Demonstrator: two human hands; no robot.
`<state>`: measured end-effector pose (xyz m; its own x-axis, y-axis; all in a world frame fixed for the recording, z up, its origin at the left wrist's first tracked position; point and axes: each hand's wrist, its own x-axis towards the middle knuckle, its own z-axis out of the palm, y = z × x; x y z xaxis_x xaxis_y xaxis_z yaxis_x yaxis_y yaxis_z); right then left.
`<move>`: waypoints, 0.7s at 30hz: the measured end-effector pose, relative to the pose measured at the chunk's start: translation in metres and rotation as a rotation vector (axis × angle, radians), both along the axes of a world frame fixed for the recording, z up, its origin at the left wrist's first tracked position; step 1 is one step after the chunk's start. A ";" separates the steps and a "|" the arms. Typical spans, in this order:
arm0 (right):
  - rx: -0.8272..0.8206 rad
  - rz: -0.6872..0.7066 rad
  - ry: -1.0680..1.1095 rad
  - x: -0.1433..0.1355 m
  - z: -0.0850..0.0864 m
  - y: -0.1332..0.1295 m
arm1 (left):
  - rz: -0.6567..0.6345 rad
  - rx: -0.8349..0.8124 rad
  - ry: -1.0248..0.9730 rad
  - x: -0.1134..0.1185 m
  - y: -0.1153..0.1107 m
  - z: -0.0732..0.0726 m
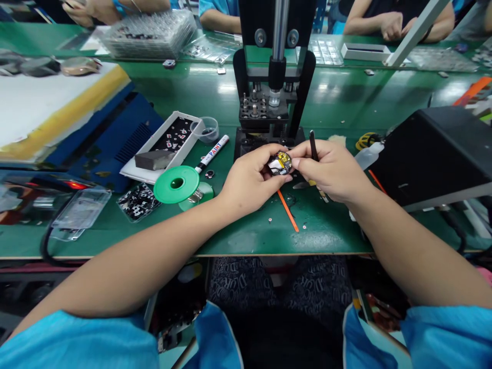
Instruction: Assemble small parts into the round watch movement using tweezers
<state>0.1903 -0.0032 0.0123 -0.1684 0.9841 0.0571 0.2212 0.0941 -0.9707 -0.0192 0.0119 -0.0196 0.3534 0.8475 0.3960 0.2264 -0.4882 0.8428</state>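
Note:
Between the thumb and fingers of my left hand (251, 179) is a small round electronic device (280, 163), its inside showing yellow, white and black parts. My right hand (332, 166) is closed around dark tweezers (313, 146), whose upper end sticks up past the fingers. The right thumb and forefinger meet the right rim of the device; what they pinch there is too small to tell. Below the hands, an orange strip (288, 211) lies on the green table (246, 238) among tiny loose parts.
A black press (274, 77) stands just beyond my hands. To the left are a green solder spool (177, 184), a paint marker (212, 154), a white box (179, 136) of small parts and a blue machine (134, 118). A black box (434, 154) stands right. Other people sit across the table.

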 end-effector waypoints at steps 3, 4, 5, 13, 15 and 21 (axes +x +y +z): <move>0.001 -0.011 -0.002 0.000 0.000 0.000 | -0.020 -0.035 -0.005 0.000 0.000 0.001; 0.004 -0.015 0.002 0.000 0.000 0.000 | -0.024 -0.040 -0.008 0.000 0.000 0.001; 0.005 -0.019 0.008 0.000 0.000 0.001 | -0.024 -0.041 -0.012 0.000 0.000 0.001; -0.020 0.058 0.090 0.000 -0.003 0.002 | -0.032 -0.034 0.003 0.001 0.000 -0.002; 0.004 0.072 0.083 0.001 -0.005 0.003 | -0.027 -0.012 0.000 0.000 0.000 -0.002; 0.052 0.036 0.054 0.002 -0.004 0.004 | -0.023 0.063 0.050 -0.001 -0.002 0.000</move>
<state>0.1922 0.0012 0.0085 -0.1988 0.9729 0.1183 0.1639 0.1520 -0.9747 -0.0204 0.0096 -0.0198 0.3935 0.8130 0.4293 0.2555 -0.5453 0.7984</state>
